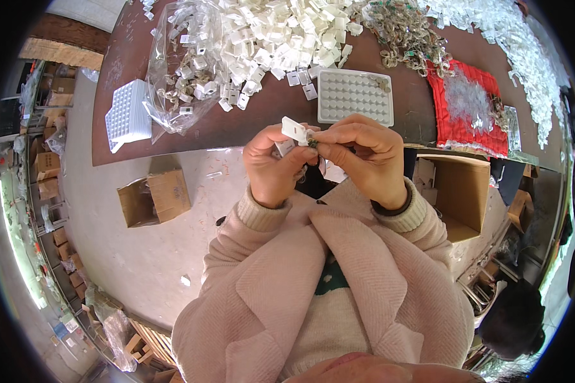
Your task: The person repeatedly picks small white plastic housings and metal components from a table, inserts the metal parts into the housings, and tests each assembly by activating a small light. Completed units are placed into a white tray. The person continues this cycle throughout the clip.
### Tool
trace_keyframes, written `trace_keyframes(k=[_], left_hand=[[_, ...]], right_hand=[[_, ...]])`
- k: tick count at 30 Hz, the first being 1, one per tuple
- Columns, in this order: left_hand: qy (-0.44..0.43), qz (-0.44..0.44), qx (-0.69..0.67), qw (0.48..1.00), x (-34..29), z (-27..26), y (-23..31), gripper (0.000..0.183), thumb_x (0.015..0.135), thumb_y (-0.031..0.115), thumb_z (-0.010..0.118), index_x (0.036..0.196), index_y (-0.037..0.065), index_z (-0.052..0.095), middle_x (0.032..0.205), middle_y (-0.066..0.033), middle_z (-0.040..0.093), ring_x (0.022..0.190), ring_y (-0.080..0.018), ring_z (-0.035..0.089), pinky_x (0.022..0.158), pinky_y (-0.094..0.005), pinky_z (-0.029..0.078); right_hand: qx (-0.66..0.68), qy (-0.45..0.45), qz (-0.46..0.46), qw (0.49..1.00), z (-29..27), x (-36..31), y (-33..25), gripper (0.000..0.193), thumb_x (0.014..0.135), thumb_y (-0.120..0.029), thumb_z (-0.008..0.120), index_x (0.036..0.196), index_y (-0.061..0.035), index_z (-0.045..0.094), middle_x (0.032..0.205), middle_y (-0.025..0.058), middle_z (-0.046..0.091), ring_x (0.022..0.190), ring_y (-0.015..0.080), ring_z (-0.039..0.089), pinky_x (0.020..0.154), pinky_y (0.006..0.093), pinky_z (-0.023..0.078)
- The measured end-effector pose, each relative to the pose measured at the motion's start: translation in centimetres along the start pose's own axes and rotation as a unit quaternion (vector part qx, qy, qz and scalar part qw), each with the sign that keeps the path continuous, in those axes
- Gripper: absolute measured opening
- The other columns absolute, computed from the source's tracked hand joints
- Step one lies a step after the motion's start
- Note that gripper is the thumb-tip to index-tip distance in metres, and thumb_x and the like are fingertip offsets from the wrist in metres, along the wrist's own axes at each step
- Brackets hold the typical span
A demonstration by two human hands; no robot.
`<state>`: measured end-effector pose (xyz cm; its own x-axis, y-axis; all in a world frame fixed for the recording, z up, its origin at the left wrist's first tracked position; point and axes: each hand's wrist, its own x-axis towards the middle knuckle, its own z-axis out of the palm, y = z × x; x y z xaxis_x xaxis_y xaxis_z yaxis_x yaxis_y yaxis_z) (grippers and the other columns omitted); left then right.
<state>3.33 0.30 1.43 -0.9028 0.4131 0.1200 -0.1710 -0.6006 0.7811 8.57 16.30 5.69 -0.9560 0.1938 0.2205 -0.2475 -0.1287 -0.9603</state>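
Just above the table's near edge, my two hands meet in front of my chest. Between the fingers of my left hand (265, 167) is a flat white plastic card (293, 129) with a small slot, tilted upward. A second white piece (283, 148) shows lower in the same hand. My right hand (372, 153) pinches a tiny dark green and brownish item (312, 144) against the card's lower end; fingertips partly hide it. Beyond my right hand lies a white tray (323, 115) with rows of small pockets and a little brownish item at its far right corner.
A heap of white cards (275, 35) covers the back of the brown table (268, 105). Left are a clear bag (179, 118) and stacked white trays (129, 115). Brownish-green loops (406, 38), a red cloth (442, 102) and clear pieces (514, 41) lie right. Cardboard boxes (172, 196) stand below.
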Motion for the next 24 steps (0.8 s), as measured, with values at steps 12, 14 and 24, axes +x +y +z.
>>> trace_keyframes(k=[12,14,24], left_hand=[[0.067,0.082,0.104,0.989,-0.4,1.4,-1.0,0.023,0.088,-0.011,0.070,0.107,0.003,0.064,0.084,-0.0078,0.067,0.063,-0.0106,0.061,0.052,-0.0220,0.049],[0.086,0.067,0.098,0.989,-0.3,1.5,-1.0,0.023,0.089,-0.009,0.069,0.107,0.003,0.064,0.084,-0.0080,0.067,0.064,-0.0110,0.062,0.053,-0.0220,0.050],[0.111,0.062,0.072,0.989,-0.5,1.8,-1.7,0.019,0.093,-0.002,0.068,0.109,0.004,0.060,0.088,-0.0068,0.069,0.066,-0.0068,0.061,0.053,-0.0199,0.048]], right_hand=[[-0.099,0.018,-0.067,0.993,-0.1,-0.5,0.5,0.027,0.085,0.009,0.072,0.110,-0.0019,0.075,0.090,0.0079,0.069,0.074,0.0117,0.064,0.063,0.0230,0.050],[-0.134,0.026,-0.081,0.987,0.1,-0.5,0.7,0.026,0.085,0.009,0.072,0.109,-0.0016,0.074,0.089,0.0082,0.068,0.073,0.0126,0.064,0.063,0.0232,0.050],[-0.174,0.056,-0.019,0.983,0.8,-0.5,-0.1,0.025,0.084,0.006,0.071,0.108,-0.0018,0.069,0.090,0.0097,0.069,0.074,0.0143,0.067,0.065,0.0252,0.052]])
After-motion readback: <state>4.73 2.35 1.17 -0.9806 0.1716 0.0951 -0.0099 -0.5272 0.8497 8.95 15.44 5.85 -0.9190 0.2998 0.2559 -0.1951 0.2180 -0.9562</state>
